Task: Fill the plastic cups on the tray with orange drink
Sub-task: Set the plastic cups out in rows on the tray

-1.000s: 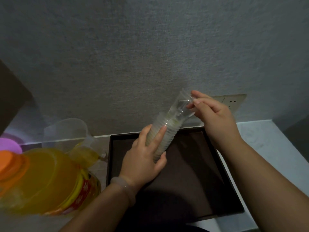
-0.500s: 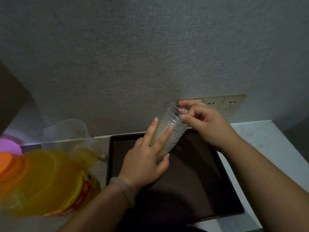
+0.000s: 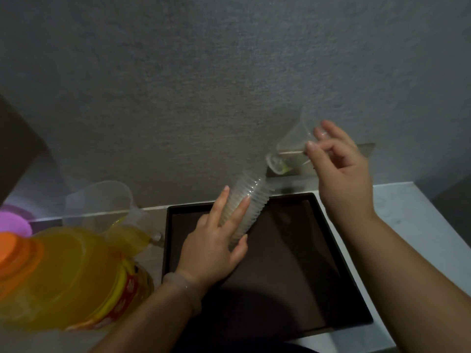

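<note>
Over the far edge of the tray (image 3: 293, 263) the left hand (image 3: 211, 250) clasps the tilted stack of cups (image 3: 246, 203) to steady it while the right hand (image 3: 341, 174) pinches a single cup (image 3: 289, 152) by its rim, likely to stand it on the tray.

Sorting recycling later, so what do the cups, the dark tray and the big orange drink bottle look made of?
The stack of cups and the single cup the right hand pinches: thin clear plastic, glossy; the wall shows through. The tray: dark brown, matte, perhaps plastic or coated wood; dim light leaves it open. The bottle: clear plastic, drink visible through it; cap opaque orange plastic.
</note>
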